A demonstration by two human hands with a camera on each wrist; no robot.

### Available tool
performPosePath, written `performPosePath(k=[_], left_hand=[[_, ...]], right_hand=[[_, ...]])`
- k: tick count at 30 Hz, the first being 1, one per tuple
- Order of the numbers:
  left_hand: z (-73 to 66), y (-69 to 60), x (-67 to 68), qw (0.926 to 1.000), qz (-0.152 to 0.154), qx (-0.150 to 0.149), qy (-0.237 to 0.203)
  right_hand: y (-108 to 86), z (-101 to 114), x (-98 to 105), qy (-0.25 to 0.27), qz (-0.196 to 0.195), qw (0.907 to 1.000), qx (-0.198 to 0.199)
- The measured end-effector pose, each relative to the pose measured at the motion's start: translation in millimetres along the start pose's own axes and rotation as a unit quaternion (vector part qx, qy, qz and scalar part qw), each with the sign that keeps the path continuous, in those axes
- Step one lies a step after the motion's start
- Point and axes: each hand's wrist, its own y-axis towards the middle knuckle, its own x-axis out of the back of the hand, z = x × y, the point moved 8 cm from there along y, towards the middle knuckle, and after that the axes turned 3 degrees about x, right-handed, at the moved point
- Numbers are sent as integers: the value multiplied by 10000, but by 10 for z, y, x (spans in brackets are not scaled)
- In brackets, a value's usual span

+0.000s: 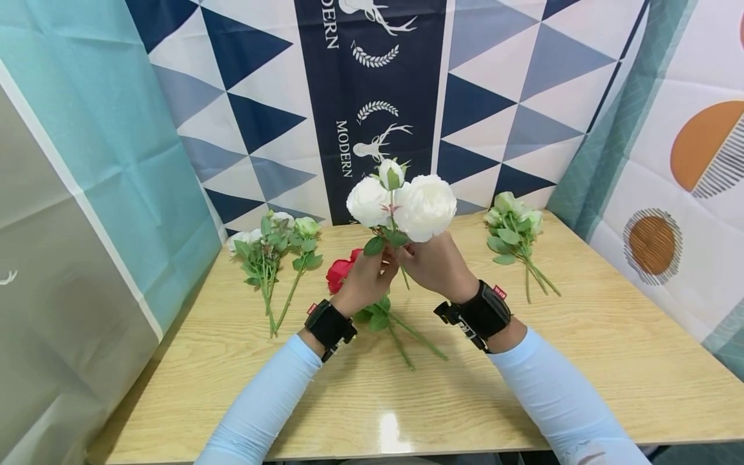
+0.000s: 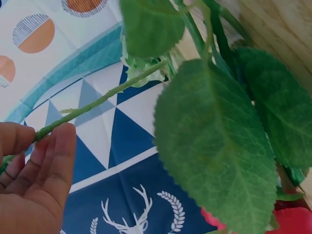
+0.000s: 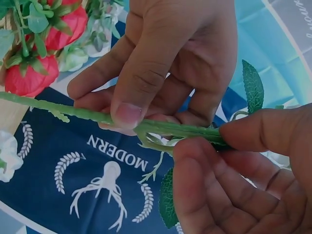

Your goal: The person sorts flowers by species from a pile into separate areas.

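Observation:
Above the middle of the table, a white artificial flower stem (image 3: 73, 113) with two full blooms (image 1: 427, 206) and a bud (image 1: 391, 174) is held upright in the head view. My left hand (image 1: 365, 281) pinches its green stem between thumb and fingers. Close beside it, my right hand (image 1: 440, 266) pinches the same stem just below the leaves. The right wrist view shows both grips, with my left hand (image 3: 165, 58) lower on the stem than my right hand (image 3: 248, 170). Red flowers (image 1: 340, 272) lie on the table behind my left hand, partly hidden by it.
White and pale green flowers (image 1: 270, 248) lie at the table's left back. A pale green bunch (image 1: 511, 226) lies at the right back. Green stems (image 1: 409, 336) of the red flowers stretch towards me across the wooden table (image 1: 581, 361). Patterned cloth (image 1: 372, 77) hangs behind.

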Motion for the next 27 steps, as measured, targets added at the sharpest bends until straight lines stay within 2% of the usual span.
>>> performPosePath(k=[6, 13, 17, 22, 27], left_hand=[[17, 0, -16, 9999, 111, -56, 76], [-14, 20, -18, 9997, 80, -16, 251], [-38, 22, -3, 9997, 66, 119, 185], [-83, 31, 25, 9999, -32, 143, -16], [-109, 27, 69, 9995, -240, 194, -117]], right_hand=[[-16, -23, -21, -50, 107, 9996, -258], [-40, -144, -38, -360, 532, 9937, -913], [-32, -171, -16, -225, 406, 9927, -1113], [-30, -191, 12, -113, 144, 9908, -1342], [-17, -167, -2, -206, 112, 9910, -1321]])
